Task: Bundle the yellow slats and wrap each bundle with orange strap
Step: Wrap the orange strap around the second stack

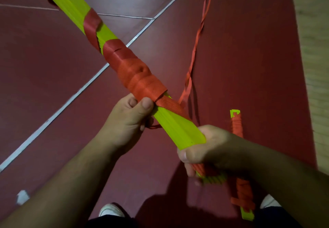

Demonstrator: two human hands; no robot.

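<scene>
A bundle of yellow slats is held in the air above the dark red floor, running on a slant from the far left corner of the view down toward the person's right side. An orange strap is wound round it: close, overlapping turns cover the middle stretch, looser turns with yellow showing between them sit farther up, and one more band crosses the slats just below the thick wrap. The left hand grips the bundle at the near edge of that wrap, fingers curled under the slats and the thumb pressed on top, where the strap meets the yellow. The right hand is closed tight round the near end of the bundle, thumb across the front, with slat ends sticking out below the fist. The strap's loose tail trails off behind the bundle and lies twisted across the floor toward its far right. A second bundle, already wrapped in orange, lies on the floor beside the right forearm, close to the floor's right edge, where a pale strip runs. White lines cross the floor on the left, and two white shoes show at the near edge
</scene>
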